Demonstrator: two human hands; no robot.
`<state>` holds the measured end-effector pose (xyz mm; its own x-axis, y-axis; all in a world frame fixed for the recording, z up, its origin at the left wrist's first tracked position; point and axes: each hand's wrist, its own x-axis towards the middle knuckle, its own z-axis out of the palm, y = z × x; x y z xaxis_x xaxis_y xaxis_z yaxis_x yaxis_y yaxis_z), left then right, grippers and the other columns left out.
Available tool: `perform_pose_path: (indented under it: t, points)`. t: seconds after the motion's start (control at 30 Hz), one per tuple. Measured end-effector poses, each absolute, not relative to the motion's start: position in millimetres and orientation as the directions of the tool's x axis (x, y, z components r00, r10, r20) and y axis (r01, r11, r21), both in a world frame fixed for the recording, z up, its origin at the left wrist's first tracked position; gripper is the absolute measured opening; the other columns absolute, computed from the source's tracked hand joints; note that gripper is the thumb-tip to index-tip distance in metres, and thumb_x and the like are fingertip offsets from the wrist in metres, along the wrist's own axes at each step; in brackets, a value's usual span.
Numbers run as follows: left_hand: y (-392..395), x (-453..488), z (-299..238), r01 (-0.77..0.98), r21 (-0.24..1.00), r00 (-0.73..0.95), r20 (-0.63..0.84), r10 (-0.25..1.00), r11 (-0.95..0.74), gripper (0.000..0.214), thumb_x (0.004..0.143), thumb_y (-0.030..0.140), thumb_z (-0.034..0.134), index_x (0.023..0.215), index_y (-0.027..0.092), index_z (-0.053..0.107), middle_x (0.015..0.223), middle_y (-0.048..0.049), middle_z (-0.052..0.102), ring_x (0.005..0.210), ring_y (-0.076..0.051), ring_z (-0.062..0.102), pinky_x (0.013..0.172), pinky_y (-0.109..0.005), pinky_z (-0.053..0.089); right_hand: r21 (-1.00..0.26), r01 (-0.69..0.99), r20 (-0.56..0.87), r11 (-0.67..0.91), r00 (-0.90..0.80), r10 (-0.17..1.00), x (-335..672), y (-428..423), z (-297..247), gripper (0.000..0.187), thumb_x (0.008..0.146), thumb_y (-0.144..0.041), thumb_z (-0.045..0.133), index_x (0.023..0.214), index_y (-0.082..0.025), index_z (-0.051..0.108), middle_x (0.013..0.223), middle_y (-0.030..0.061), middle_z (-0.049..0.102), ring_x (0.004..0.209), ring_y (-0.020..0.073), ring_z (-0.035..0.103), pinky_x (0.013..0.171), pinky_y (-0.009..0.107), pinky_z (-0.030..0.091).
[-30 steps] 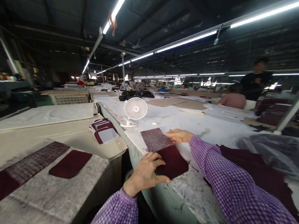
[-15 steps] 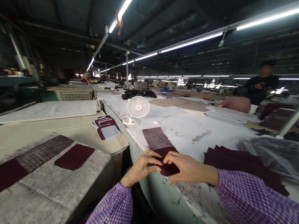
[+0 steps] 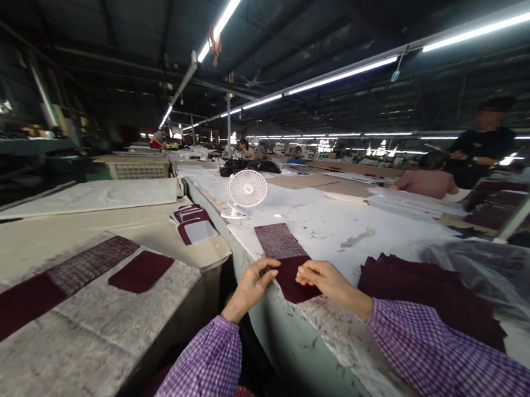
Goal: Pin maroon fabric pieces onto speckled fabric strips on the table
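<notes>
A dark maroon fabric piece [image 3: 293, 279] lies at the near edge of the white worktable [image 3: 335, 227], partly over a textured purple panel [image 3: 277, 239]. My left hand [image 3: 251, 285] pinches the maroon piece's left edge with curled fingers. At the piece's right edge my right hand [image 3: 327, 279] rests with its fingers closed together, touching the fabric. Both arms wear purple checked sleeves.
A stack of maroon cut pieces [image 3: 425, 289] lies to the right, beside clear plastic sheeting [image 3: 485, 266]. A small white fan [image 3: 246, 191] stands behind the panel. The left table [image 3: 105, 320] carries a maroon piece [image 3: 141, 271], a long textured strip [image 3: 53, 278] and stacked panels [image 3: 194, 224]. Other people [image 3: 481, 149] work at the far right.
My right hand came back from the far side of the panel to the maroon piece. Both hands met over it, then moved apart to its left and right edges.
</notes>
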<state>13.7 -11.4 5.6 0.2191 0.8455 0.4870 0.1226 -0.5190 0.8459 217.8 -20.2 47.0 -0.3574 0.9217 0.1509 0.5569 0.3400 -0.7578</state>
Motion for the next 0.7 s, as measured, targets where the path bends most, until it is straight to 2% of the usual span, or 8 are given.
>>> perform_pose_path:
  t: [0.07, 0.1, 0.17, 0.27, 0.37, 0.43, 0.5, 0.7]
  points:
    - [-11, 14, 3, 0.159, 0.845, 0.232, 0.471, 0.851, -0.511, 0.02, 0.077, 0.022, 0.061, 0.096, 0.019, 0.067, 0.098, -0.0055, 0.065, 0.09, -0.019, 0.058, 0.087, -0.032, 0.042, -0.759, 0.546, 0.153, 0.354, -0.379, 0.912, 219, -23, 49, 0.034, 0.087, -0.043, 0.041, 0.075, -0.015, 0.058, 0.075, 0.0048, 0.063, 0.07, 0.0157, 0.058, 0.067, 0.029, 0.045]
    - [-11, 14, 3, 0.176, 0.84, 0.241, 0.469, 0.85, -0.513, 0.021, 0.076, 0.021, 0.062, 0.096, 0.019, 0.066, 0.098, -0.0052, 0.065, 0.09, -0.019, 0.057, 0.086, -0.032, 0.042, -0.716, 0.584, 0.161, 0.383, -0.396, 0.904, 218, -28, 52, 0.032, 0.086, -0.044, 0.043, 0.079, -0.016, 0.058, 0.077, 0.0044, 0.063, 0.071, 0.016, 0.058, 0.067, 0.029, 0.044]
    - [-12, 15, 2, 0.203, 0.826, 0.247, 0.476, 0.844, -0.526, 0.021, 0.075, 0.019, 0.063, 0.096, 0.018, 0.066, 0.098, -0.0049, 0.064, 0.09, -0.018, 0.057, 0.086, -0.032, 0.042, -0.551, 0.684, 0.196, 0.478, -0.451, 0.871, 212, -42, 57, 0.032, 0.078, -0.047, 0.056, 0.092, -0.018, 0.057, 0.088, 0.004, 0.061, 0.077, 0.0177, 0.057, 0.067, 0.03, 0.043]
    - [-12, 19, 1, 0.228, 0.808, 0.228, 0.499, 0.836, -0.544, 0.02, 0.076, 0.018, 0.062, 0.095, 0.019, 0.066, 0.098, -0.0046, 0.065, 0.092, -0.019, 0.057, 0.087, -0.032, 0.042, -0.222, 0.796, 0.272, 0.563, -0.504, 0.82, 197, -64, 60, 0.047, 0.066, -0.041, 0.069, 0.105, -0.02, 0.053, 0.105, 0.0068, 0.056, 0.09, 0.023, 0.053, 0.074, 0.034, 0.042]
    - [-12, 22, 0, 0.228, 0.8, 0.194, 0.522, 0.831, -0.555, 0.016, 0.079, 0.019, 0.059, 0.093, 0.019, 0.066, 0.095, -0.0049, 0.066, 0.093, -0.019, 0.057, 0.088, -0.033, 0.042, -0.058, 0.859, 0.335, 0.509, -0.463, 0.82, 186, -74, 56, 0.028, 0.073, -0.029, 0.062, 0.098, -0.018, 0.056, 0.098, 0.0077, 0.057, 0.092, 0.0246, 0.05, 0.075, 0.036, 0.041]
    - [-13, 23, -1, 0.21, 0.8, 0.172, 0.535, 0.827, -0.561, 0.017, 0.082, 0.021, 0.054, 0.093, 0.019, 0.066, 0.095, -0.0053, 0.066, 0.094, -0.019, 0.057, 0.089, -0.033, 0.041, -0.06, 0.867, 0.34, 0.495, -0.449, 0.826, 183, -74, 54, 0.013, 0.077, -0.025, 0.057, 0.088, -0.019, 0.058, 0.091, 0.0055, 0.059, 0.089, 0.0229, 0.051, 0.073, 0.033, 0.04]
    - [-13, 23, -3, 0.196, 0.801, 0.165, 0.542, 0.824, -0.566, 0.018, 0.084, 0.022, 0.051, 0.094, 0.019, 0.066, 0.096, -0.0057, 0.065, 0.094, -0.019, 0.057, 0.089, -0.033, 0.041, -0.111, 0.856, 0.335, 0.505, -0.446, 0.83, 183, -71, 55, 0.006, 0.079, -0.025, 0.056, 0.081, -0.02, 0.059, 0.087, 0.0034, 0.059, 0.085, 0.0206, 0.052, 0.072, 0.031, 0.04]
    - [-13, 21, -5, 0.181, 0.803, 0.181, 0.54, 0.822, -0.568, 0.019, 0.084, 0.021, 0.051, 0.094, 0.018, 0.066, 0.097, -0.0062, 0.064, 0.096, -0.019, 0.057, 0.091, -0.034, 0.04, -0.283, 0.821, 0.335, 0.496, -0.4, 0.853, 191, -56, 53, 0.017, 0.085, -0.019, 0.044, 0.073, -0.018, 0.056, 0.078, 0.0022, 0.058, 0.076, 0.0157, 0.053, 0.067, 0.027, 0.037]
